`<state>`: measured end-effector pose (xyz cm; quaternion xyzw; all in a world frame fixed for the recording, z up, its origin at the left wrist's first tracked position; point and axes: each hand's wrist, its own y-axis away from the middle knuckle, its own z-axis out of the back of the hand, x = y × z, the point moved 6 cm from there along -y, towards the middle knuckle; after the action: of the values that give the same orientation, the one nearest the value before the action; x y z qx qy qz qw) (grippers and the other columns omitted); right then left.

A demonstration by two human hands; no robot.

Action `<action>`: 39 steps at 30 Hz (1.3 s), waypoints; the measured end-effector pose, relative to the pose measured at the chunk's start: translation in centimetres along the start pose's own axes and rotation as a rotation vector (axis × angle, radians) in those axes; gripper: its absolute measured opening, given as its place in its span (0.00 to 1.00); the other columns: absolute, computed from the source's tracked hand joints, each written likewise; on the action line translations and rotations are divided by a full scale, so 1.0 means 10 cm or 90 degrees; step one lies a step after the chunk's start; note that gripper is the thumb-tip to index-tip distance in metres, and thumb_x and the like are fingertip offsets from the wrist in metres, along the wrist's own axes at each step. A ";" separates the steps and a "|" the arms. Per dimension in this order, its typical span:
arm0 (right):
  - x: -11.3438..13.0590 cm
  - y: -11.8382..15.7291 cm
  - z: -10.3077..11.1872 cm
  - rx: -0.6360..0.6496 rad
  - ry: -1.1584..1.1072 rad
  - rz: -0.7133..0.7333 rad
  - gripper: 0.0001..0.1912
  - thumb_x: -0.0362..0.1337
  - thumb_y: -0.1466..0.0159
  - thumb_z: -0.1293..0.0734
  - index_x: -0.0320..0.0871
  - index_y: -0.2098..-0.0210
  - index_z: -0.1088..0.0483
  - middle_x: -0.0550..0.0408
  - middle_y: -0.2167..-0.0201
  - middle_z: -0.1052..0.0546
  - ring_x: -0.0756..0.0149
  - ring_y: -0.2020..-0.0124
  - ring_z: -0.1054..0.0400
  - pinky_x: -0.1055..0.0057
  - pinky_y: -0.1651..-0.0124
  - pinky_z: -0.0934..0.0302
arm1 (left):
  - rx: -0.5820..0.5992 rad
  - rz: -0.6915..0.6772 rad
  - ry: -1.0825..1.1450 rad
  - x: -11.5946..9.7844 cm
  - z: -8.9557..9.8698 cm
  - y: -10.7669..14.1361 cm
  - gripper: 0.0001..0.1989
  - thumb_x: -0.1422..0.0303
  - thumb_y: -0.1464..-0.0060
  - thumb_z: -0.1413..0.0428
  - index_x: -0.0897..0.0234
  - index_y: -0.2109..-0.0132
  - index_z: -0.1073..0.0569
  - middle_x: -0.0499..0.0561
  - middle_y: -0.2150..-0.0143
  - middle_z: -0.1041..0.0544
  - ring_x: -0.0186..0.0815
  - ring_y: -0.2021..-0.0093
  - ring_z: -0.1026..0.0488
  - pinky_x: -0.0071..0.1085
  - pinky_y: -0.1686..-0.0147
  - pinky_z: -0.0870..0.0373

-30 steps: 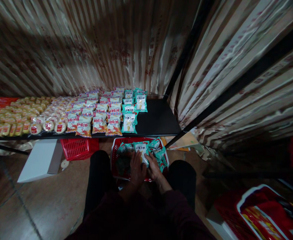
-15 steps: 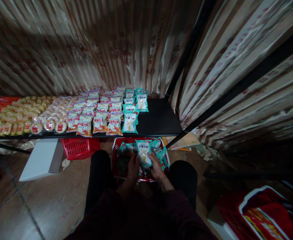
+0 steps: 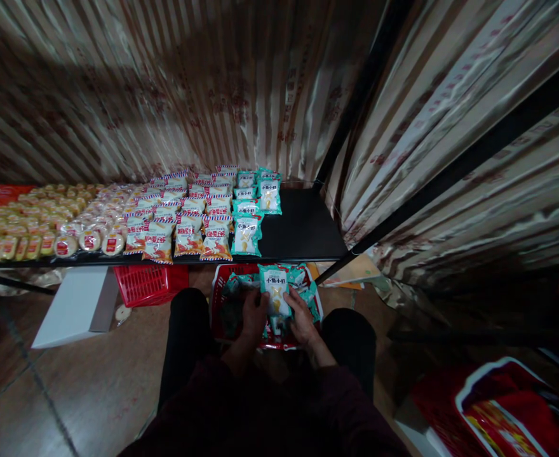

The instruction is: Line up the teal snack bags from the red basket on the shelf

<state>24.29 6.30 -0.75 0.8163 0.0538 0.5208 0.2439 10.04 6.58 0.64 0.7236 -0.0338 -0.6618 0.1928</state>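
Between my two hands, a teal-and-white snack bag (image 3: 276, 293) is held upright, its printed front facing me. My left hand (image 3: 255, 312) closes on its left edge, and my right hand (image 3: 302, 316) grips its right edge. Below them, between my knees, stands a red basket (image 3: 216, 298) with a pale rim, holding several more teal bags (image 3: 308, 293). On the black shelf (image 3: 301, 231) ahead, similar teal bags (image 3: 247, 235) stand in two columns, beside rows of orange-and-white snack bags (image 3: 188, 235).
Further left on the shelf lie wrapped round cakes (image 3: 90, 240) and yellow packaged cakes (image 3: 22, 244). Under it are a white box (image 3: 72, 308) and another red basket (image 3: 150, 282). A black post (image 3: 356, 254) rises at the shelf's right end. A white-rimmed red basket (image 3: 460, 397) stands lower right.
The snack bag stays in both hands and sits slightly more upright. My right hand has shifted a little lower and to the right. The shelf goods are as before.
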 end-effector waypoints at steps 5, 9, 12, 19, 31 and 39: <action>0.16 -0.02 0.00 0.033 0.049 0.050 0.31 0.51 0.49 0.29 0.47 0.48 0.30 0.52 0.50 0.24 0.53 0.47 0.31 0.59 0.48 0.35 | 0.016 -0.062 -0.067 -0.12 -0.08 -0.03 0.21 0.55 0.48 0.46 0.68 0.58 0.25 0.58 0.59 0.21 0.42 0.58 0.26 0.36 0.56 0.31; 0.34 0.01 -0.07 0.082 0.108 0.085 0.33 0.52 0.50 0.28 0.48 0.46 0.32 0.52 0.51 0.24 0.53 0.48 0.31 0.58 0.48 0.35 | 0.008 -0.103 -0.115 -0.27 -0.14 -0.05 0.19 0.56 0.46 0.48 0.68 0.58 0.25 0.59 0.60 0.22 0.42 0.59 0.26 0.38 0.55 0.32; 0.44 0.01 -0.09 0.109 0.121 0.090 0.35 0.49 0.51 0.26 0.48 0.45 0.33 0.52 0.51 0.23 0.53 0.49 0.30 0.58 0.47 0.35 | 0.015 -0.113 -0.111 -0.35 -0.19 -0.08 0.18 0.58 0.45 0.50 0.67 0.58 0.26 0.57 0.61 0.22 0.40 0.61 0.27 0.36 0.58 0.32; 0.53 -0.09 -0.03 0.104 0.128 0.100 0.32 0.47 0.50 0.26 0.48 0.47 0.31 0.53 0.52 0.23 0.56 0.53 0.28 0.60 0.49 0.33 | 0.029 -0.125 -0.122 -0.48 -0.28 -0.09 0.17 0.59 0.44 0.50 0.66 0.56 0.27 0.57 0.59 0.22 0.40 0.60 0.25 0.37 0.57 0.31; 0.95 -0.26 -0.18 0.112 0.147 0.151 0.33 0.48 0.51 0.26 0.49 0.48 0.31 0.53 0.56 0.21 0.54 0.57 0.26 0.60 0.55 0.32 | 0.024 -0.220 -0.124 -0.79 -0.47 -0.26 0.15 0.63 0.43 0.51 0.64 0.52 0.29 0.56 0.55 0.22 0.39 0.54 0.26 0.36 0.52 0.31; 1.19 -0.39 -0.33 0.112 0.138 0.167 0.34 0.47 0.55 0.24 0.47 0.50 0.30 0.53 0.56 0.21 0.53 0.56 0.27 0.58 0.53 0.32 | 0.026 -0.235 -0.124 -0.91 -0.57 -0.38 0.18 0.64 0.42 0.52 0.66 0.47 0.33 0.60 0.49 0.25 0.41 0.50 0.27 0.37 0.50 0.32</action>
<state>27.43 14.88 8.37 0.7735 0.0184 0.6264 0.0946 13.66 14.17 8.29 0.6541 0.0673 -0.7518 0.0495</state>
